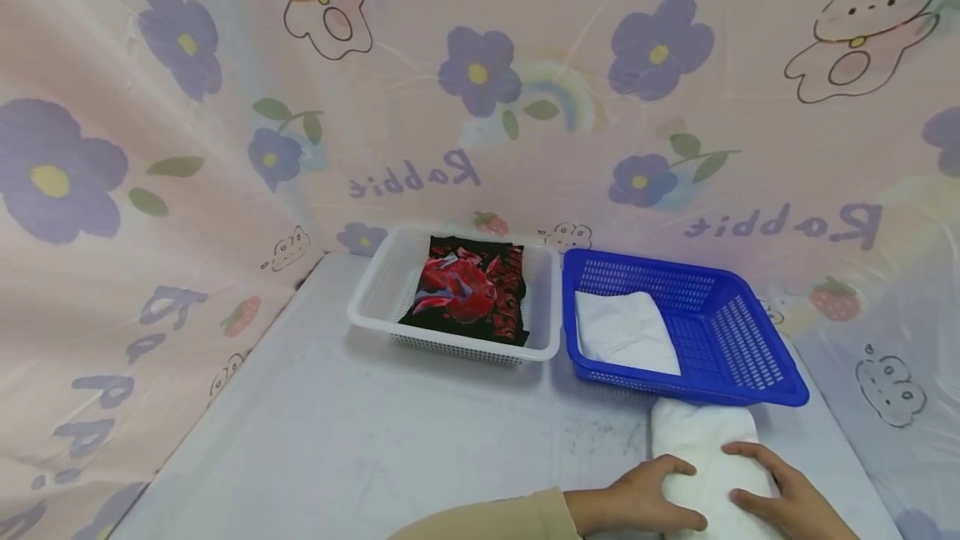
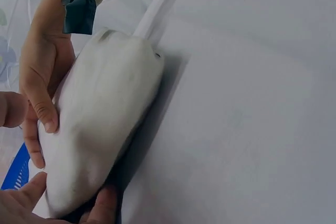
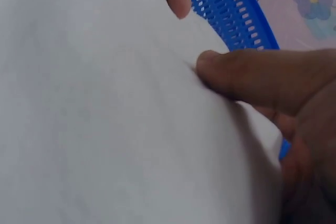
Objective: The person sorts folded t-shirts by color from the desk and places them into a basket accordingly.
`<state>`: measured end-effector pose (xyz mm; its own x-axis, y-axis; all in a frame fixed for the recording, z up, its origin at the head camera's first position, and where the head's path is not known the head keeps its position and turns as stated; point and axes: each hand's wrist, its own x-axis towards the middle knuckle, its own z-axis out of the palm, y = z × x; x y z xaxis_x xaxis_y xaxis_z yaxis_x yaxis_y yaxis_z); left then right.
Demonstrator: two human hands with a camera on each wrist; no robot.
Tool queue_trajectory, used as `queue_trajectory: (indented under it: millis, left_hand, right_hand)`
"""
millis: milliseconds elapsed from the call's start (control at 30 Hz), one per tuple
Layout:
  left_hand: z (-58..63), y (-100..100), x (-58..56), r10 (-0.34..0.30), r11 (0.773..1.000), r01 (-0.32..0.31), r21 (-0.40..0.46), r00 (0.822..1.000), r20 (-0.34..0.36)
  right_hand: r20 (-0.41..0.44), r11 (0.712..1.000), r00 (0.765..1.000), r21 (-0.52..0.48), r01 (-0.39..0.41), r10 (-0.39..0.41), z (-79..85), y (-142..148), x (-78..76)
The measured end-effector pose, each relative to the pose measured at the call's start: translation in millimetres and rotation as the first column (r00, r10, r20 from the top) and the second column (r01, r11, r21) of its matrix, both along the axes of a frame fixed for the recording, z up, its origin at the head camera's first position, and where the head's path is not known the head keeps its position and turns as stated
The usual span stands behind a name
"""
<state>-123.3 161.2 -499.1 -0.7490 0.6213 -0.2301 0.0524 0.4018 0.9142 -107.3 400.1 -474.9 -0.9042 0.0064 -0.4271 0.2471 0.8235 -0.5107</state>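
In the head view a folded white cloth (image 1: 701, 432) lies at the lower right, just in front of the blue basket. My left hand (image 1: 645, 498) grips its left side, and in the left wrist view that hand's fingers (image 2: 104, 205) hook under the edge. On the opposite side my right hand (image 1: 795, 498) holds the cloth, its thumb (image 3: 247, 77) pressing on top in the right wrist view. The left wrist view shows the cloth (image 2: 105, 103) bulging up, thick and rounded, between both hands. Parts of the fingers are hidden by it.
A blue perforated basket (image 1: 697, 332) stands at the back right with another folded white cloth (image 1: 626, 332) inside. Left of it, a white basket (image 1: 367, 294) holds a folded black garment with red print (image 1: 468, 290). A patterned curtain (image 1: 420, 123) rises behind the white table (image 1: 360, 440).
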Motion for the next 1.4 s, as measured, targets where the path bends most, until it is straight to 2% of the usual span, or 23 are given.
queue_trajectory:
  millis: [200, 300, 467, 567, 633, 700, 833, 900, 967, 1067, 1133, 1167, 1200, 1300, 1367, 1400]
  left_hand:
    - [3.9, -6, 11.0, 0.077, 0.993, -0.083, 0.087, 0.994, 0.072]
    - [5.7, -9, 13.8, 0.080, 0.989, -0.092, 0.115, 0.991, 0.106]
    - [8.5, -16, 15.8, 0.067, 0.993, -0.076, 0.093, 0.993, 0.098]
    - [9.4, -18, 16.6, 0.044, 0.994, -0.051, 0.095, 0.996, 0.076]
    - [10.3, -19, 16.8, 0.017, 0.994, -0.023, 0.111, 0.999, 0.051]
    - [12.6, -20, 17.0, -0.010, 0.992, 0.008, 0.127, 1.000, 0.020]
    - [22.1, -23, 15.4, -0.082, 0.988, 0.090, 0.127, 0.995, -0.064]
    - [28.7, -25, 14.2, -0.122, 0.985, 0.135, 0.105, 0.985, -0.124]
    - [36.3, -26, 12.2, -0.164, 0.981, 0.182, 0.073, 0.965, -0.207]
    - [48.3, -28, 8.3, -0.213, 0.975, 0.222, -0.019, 0.906, -0.364]
    - [57.2, -30, 4.2, -0.235, 0.971, 0.227, -0.072, 0.868, -0.438]
    - [61.4, -31, 1.9, -0.243, 0.970, 0.227, -0.090, 0.851, -0.466]
    - [65.8, -33, -0.6, -0.244, 0.970, 0.224, -0.099, 0.846, -0.474]
    - [80.3, -38, -9.6, -0.235, 0.972, 0.219, -0.089, 0.847, -0.477]
    - [89.4, -41, -16.6, -0.224, 0.974, 0.213, -0.077, 0.850, -0.477]
    - [93.9, -43, -20.7, -0.220, 0.975, 0.212, -0.072, 0.848, -0.482]
  right_hand:
    - [-0.058, 1.000, 0.998, 0.012, -0.010, 0.011, 0.6, -10, 12.3]
    - [-0.046, 1.000, 0.999, 0.006, 0.017, -0.017, -0.3, -15, 19.5]
    - [0.001, 0.996, 0.996, -0.028, 0.086, -0.086, -4.3, -19, 30.4]
    - [-0.013, 0.995, 0.995, -0.016, 0.098, -0.098, -6.8, -20, 36.7]
    - [-0.055, 0.995, 0.993, 0.009, 0.101, -0.100, -9.0, -19, 41.5]
    - [-0.063, 0.992, 0.990, -0.003, 0.127, -0.127, -9.8, -17, 45.7]
    - [-0.096, 0.975, 0.973, -0.088, 0.203, -0.211, -9.7, -19, 56.3]
    - [-0.125, 0.968, 0.963, -0.115, 0.224, -0.238, -7.3, -23, 62.2]
    - [-0.209, 0.968, 0.947, -0.125, 0.220, -0.242, -4.0, -27, 68.9]
    - [-0.289, 0.967, 0.926, -0.149, 0.207, -0.242, 8.1, -32, 73.2]
    - [-0.297, 0.967, 0.923, -0.147, 0.207, -0.242, 19.8, -34, 71.5]
    - [-0.284, 0.969, 0.929, -0.139, 0.203, -0.235, 26.8, -35, 69.1]
    - [-0.280, 0.971, 0.933, -0.131, 0.198, -0.228, 33.7, -36, 66.8]
    - [-0.313, 0.984, 0.933, -0.088, 0.157, -0.177, 53.8, -41, 58.3]
    - [-0.402, 0.993, 0.909, -0.079, 0.090, -0.115, 65.0, -45, 52.0]
    - [-0.455, 0.995, 0.886, -0.077, 0.056, -0.086, 70.1, -47, 49.1]
